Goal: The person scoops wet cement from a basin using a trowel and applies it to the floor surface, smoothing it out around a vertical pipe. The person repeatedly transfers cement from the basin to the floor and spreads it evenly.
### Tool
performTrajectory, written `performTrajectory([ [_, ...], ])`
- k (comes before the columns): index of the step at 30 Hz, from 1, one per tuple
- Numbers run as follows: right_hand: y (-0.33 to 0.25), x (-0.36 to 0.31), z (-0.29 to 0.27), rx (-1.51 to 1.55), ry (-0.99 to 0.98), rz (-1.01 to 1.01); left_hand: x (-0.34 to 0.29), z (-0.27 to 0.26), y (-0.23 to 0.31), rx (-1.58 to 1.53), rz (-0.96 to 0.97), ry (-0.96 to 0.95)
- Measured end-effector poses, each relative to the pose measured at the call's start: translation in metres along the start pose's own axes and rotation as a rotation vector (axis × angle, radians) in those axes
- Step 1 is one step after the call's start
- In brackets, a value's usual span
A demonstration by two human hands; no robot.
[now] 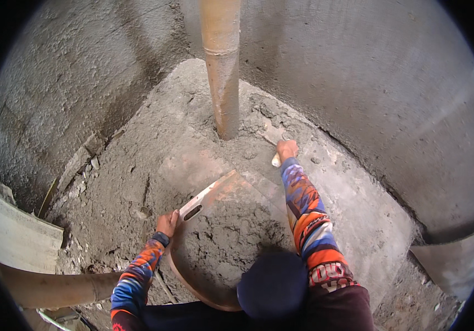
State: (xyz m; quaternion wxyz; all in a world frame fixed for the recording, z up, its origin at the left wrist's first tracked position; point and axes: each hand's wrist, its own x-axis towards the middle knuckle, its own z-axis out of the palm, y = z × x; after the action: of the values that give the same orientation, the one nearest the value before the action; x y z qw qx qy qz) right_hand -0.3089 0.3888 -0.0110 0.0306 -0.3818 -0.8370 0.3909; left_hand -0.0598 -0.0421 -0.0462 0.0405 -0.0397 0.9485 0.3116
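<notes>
My right hand (287, 149) is closed around the pale handle of a trowel (273, 133). The trowel's blade rests on rough wet mortar just right of the bamboo pole (223, 83). At the lower left, my left hand (167, 223) grips the near end of a pale straightedge (208, 194) with an oval slot. This tool slants up and away to the right, across the far rim area of a wide pan. Grey mortar (237, 226) lies heaped in the pan (184, 276), close in front of me. A dark blue rounded shape (273, 284) hides part of the pan.
Grey plastered walls (369, 99) meet behind the pole, which stands in the mortar-covered floor (121, 182). A smoother slab surface (353, 215) lies to the right. Curved pale sheets (21, 231) and another bamboo pole (54, 287) are at the lower left.
</notes>
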Motion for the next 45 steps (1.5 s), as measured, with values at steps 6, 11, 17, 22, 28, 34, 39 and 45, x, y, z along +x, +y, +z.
performTrajectory([
  [6,0.015,0.005,-0.019,-0.095,-0.023,-0.090,0.000,0.004,0.015,0.018,0.049,0.011],
  [11,0.043,-0.007,-0.049,-0.263,-0.024,-0.217,-0.007,-0.001,0.007,0.069,0.029,0.025],
  [17,0.079,0.012,-0.098,-0.360,-0.035,-0.276,0.000,0.009,0.013,0.066,0.032,0.014],
  [22,0.105,-0.002,-0.134,-0.365,-0.035,-0.450,0.000,0.008,-0.001,0.051,0.032,0.053],
  [28,0.131,-0.054,-0.179,-0.539,-0.089,-0.705,-0.001,0.008,-0.006,0.048,0.026,0.034],
  [34,0.131,-0.173,-0.210,-0.548,-0.218,-1.236,0.000,0.007,-0.003,0.057,0.045,0.055],
  [39,0.128,-0.155,-0.212,-0.578,-0.371,-1.044,-0.001,0.006,0.004,0.040,0.063,0.026],
  [45,0.122,-0.113,-0.220,-0.255,-0.702,-0.620,0.008,0.002,0.003,0.070,0.016,0.012],
])
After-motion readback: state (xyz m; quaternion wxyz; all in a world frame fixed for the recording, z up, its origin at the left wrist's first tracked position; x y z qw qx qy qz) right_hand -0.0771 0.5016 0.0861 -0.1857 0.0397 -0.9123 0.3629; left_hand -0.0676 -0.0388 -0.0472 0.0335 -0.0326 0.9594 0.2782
